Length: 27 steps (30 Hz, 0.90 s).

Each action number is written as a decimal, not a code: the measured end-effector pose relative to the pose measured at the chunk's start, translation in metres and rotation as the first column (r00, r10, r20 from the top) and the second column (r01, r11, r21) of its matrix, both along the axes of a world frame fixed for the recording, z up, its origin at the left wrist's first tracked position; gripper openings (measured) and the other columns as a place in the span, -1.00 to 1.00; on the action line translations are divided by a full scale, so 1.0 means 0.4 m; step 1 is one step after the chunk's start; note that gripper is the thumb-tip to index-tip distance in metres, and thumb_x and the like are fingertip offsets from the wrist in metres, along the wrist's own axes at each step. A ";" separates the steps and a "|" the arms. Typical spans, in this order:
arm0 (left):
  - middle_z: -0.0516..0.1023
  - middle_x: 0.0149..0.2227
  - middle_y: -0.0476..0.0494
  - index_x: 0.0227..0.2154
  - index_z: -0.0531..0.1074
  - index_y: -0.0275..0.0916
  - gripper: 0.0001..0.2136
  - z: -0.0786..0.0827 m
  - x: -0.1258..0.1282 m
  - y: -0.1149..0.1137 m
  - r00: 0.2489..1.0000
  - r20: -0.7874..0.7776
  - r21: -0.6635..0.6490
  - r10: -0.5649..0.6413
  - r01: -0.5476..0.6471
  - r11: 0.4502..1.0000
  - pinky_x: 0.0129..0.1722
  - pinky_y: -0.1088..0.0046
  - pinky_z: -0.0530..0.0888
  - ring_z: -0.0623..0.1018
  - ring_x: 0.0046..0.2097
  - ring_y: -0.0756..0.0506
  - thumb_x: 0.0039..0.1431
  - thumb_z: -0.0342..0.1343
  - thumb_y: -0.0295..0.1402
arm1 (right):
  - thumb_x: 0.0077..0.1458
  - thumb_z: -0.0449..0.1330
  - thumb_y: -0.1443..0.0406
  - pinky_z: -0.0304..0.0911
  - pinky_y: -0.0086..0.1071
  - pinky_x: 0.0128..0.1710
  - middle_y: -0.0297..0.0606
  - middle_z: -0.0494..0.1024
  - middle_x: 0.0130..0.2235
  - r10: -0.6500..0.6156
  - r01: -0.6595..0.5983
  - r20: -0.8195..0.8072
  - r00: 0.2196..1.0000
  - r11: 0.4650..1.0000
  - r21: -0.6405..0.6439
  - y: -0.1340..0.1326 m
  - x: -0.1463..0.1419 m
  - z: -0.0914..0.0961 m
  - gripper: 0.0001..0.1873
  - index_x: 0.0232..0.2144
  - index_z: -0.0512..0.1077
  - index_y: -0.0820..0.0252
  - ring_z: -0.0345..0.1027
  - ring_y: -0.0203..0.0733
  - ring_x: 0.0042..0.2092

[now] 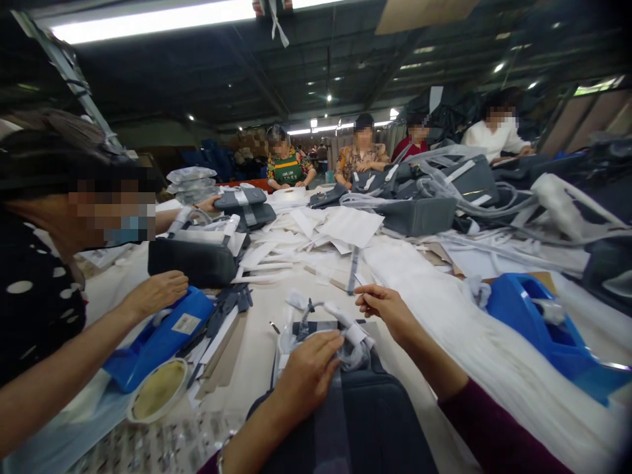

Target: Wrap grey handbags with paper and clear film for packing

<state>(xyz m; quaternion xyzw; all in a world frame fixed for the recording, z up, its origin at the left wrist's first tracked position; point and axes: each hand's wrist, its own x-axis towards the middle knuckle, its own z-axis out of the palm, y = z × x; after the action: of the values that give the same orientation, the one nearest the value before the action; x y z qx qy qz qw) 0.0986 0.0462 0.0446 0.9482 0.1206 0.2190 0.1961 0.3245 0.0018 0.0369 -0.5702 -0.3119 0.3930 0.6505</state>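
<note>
A dark grey handbag [355, 421] lies on the table right in front of me, its handles wrapped in white paper and clear plastic [345, 332]. My left hand [306, 375] rests closed on the bag's top, fingers curled over the wrapped handle. Just beyond the bag, my right hand [385, 309] hovers with its fingers drawn together in a loose pinch; whatever it holds is too small to make out.
At my left a co-worker's hand [158, 293] rests on a blue tape dispenser [158, 339], beside a tape roll [158, 388]. Another blue dispenser [543, 329] sits to the right. Grey bags [197, 260], white paper sheets [345, 227] and wrapped straps cover the table. Several people sit at the far side.
</note>
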 end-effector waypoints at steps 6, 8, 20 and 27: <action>0.51 -0.01 -0.18 -0.01 0.40 -0.17 -0.70 0.000 0.006 -0.002 0.998 0.056 -0.002 0.019 -0.019 1.000 0.07 0.24 0.43 0.46 0.04 -0.11 0.24 -0.06 -0.50 | -0.18 0.34 0.18 0.24 -0.42 -0.40 -0.31 0.48 -0.43 0.052 -0.031 -0.242 0.969 0.996 0.089 0.036 0.015 -0.102 -0.65 -0.31 0.49 0.24 0.30 -0.36 -0.45; 0.54 -0.08 -0.15 -0.07 0.43 -0.15 -0.73 0.010 0.006 -0.006 0.994 0.099 -0.022 0.046 -0.044 0.999 0.02 0.28 0.44 0.48 -0.02 -0.10 0.24 -0.05 -0.49 | -0.20 0.35 0.18 0.25 -0.40 -0.36 -0.31 0.48 -0.42 0.047 -0.029 -0.255 0.966 0.997 0.074 0.034 0.019 -0.121 -0.66 -0.33 0.49 0.25 0.31 -0.35 -0.44; 0.55 -0.18 -0.11 -0.24 0.49 -0.21 -0.82 0.055 -0.109 0.117 0.782 0.157 -0.303 0.603 -0.543 0.783 0.01 0.26 0.39 0.50 -0.08 -0.12 0.22 0.01 -0.33 | 0.06 0.16 -0.03 0.27 -0.32 -0.23 -0.19 0.53 -0.29 0.163 -0.161 -0.018 0.986 0.982 0.095 0.024 0.012 -0.105 -0.53 -0.18 0.47 0.23 0.36 -0.24 -0.31; 0.52 -0.10 -0.18 -0.11 0.45 -0.21 -0.75 0.078 0.001 0.076 0.944 -0.014 -0.322 0.331 -0.317 0.892 0.05 0.25 0.36 0.45 -0.01 -0.14 0.15 0.02 -0.45 | 0.11 0.08 -0.06 0.25 -0.21 -0.06 -0.13 0.54 -0.18 0.245 -0.258 0.180 0.952 0.965 0.047 0.006 -0.005 -0.057 -0.48 -0.12 0.48 0.20 0.38 -0.09 -0.15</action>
<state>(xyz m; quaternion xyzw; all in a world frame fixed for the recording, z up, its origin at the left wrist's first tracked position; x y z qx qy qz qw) 0.0991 0.0766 0.0756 0.8656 0.3066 0.2458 0.3103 0.3223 0.0043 0.0139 -0.5348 -0.4508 0.4104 0.5850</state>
